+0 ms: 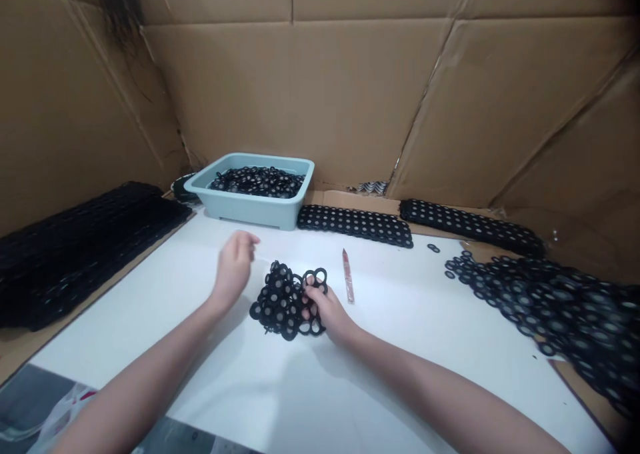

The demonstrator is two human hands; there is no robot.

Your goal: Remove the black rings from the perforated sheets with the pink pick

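Brown cardboard sheets (300, 87) stand behind my work place, and under my arms is a white board (280, 387). On the far side of this board sits a pale teal plastic tub (249, 215), and inside it is a loose heap of black rubber rings with grey centres (257, 182), joined together in pieces. Nothing else I can see inside this tub.

My right hand (325, 311) is on the board, and the fingers of my right hand (311, 293) are closed narrow on a cluster of black rings (280, 301), which lies in front of me near the middle of the board. My left hand (234, 269) is just beside this cluster, a little above the board, and the fingers of my left hand (247, 239) are loosely curved and hold nothing.

Just right of the cluster lies a thin reddish stick (348, 275); I cannot tell exactly what tool it is. Two long strips of the same rings (355, 226) (473, 226) lie beyond it, a big spread of rings (555, 314) covers the right side, and dark stacked sheets of rings (85, 247) lie on the left.
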